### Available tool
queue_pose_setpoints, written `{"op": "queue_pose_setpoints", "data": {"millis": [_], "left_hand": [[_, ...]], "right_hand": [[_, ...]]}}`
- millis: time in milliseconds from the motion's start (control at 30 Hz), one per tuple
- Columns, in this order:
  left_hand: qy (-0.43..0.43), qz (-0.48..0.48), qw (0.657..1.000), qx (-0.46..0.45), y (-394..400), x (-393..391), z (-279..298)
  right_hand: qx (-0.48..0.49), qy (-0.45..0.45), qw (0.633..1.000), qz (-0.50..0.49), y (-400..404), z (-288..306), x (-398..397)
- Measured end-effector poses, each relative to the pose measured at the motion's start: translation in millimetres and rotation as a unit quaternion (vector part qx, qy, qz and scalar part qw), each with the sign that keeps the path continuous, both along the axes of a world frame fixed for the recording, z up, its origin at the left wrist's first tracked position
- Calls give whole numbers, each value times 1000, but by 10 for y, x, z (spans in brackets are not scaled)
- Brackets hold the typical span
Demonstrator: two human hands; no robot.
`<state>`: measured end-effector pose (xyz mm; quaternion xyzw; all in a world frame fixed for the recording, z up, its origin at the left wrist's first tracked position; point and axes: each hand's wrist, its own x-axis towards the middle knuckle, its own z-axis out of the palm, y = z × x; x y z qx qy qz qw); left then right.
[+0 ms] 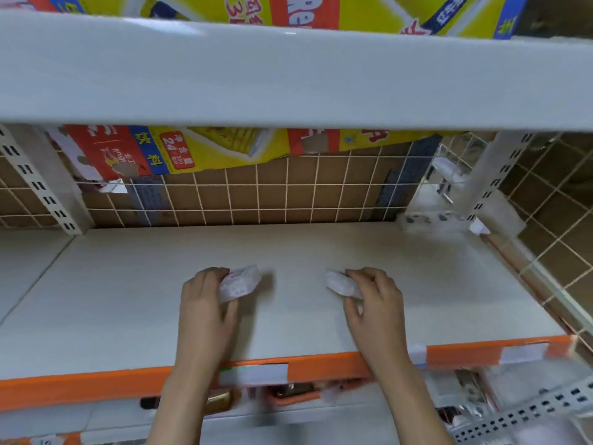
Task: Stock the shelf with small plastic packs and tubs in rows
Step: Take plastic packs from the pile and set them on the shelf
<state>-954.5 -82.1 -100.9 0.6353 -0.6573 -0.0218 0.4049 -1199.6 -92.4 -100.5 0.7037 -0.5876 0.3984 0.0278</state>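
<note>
left hand [205,300]: over the middle of the shelf, fingers curled round a small clear plastic pack, thumb side toward centre
left pack [239,282]: clear plastic with white label, sticks out right of the fingers, tilted; touching the shelf or just above it, cannot tell, blurred
right hand [373,297]: over the shelf, well apart from the left hand, fingers bent and pinching a second small pack
right pack [340,284]: clear/white, pokes out left of the fingertips toward centre; contents unreadable
gap: bare shelf surface between the two packs
forearms: both bare, cross over the front edge of the shelf from below
shelf [134,284]: white, flat, both hands over its middle-front area
front strip [324,364]: orange price rail along the shelf edge, white label tags on it
far right corner: small blurred clear packs [426,218] lying against the back, near the upright post
back wall: white wire grid [272,191] with brown cardboard behind
cartons [179,152]: red, yellow, blue printed cardboard behind the grid, top left to centre
upper shelf [288,75]: white board overhead, more yellow-red cartons on it
uprights: slotted white posts [41,187] left and right
below: lower shelf with blurred items, one gold-capped, one orange
</note>
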Motion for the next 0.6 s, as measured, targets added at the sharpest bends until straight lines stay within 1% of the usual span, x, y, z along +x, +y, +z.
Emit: {"op": "queue_pose_setpoints", "data": {"millis": [67, 200, 300, 467, 600], "left_hand": [[19, 6, 1000, -1, -75, -417, 7], [43, -32, 999, 7, -186, -1243, 28], [53, -61, 997, 17, -217, -1676, 21], [-3, -105, 994, 29, -257, -1854, 8], [-23, -101, 994, 37, -336, -1713, -8]], "right_hand": [[-4, 12, 1000, 6, -102, 38, -355], [2, 5, 1000, -20, -233, 35, -1034], [2, 3, 1000, -30, -257, -2, -1394], [17, -1, 999, -36, -267, -129, -1563], [8, 0, 1000, -27, -328, -183, -1475]]}}
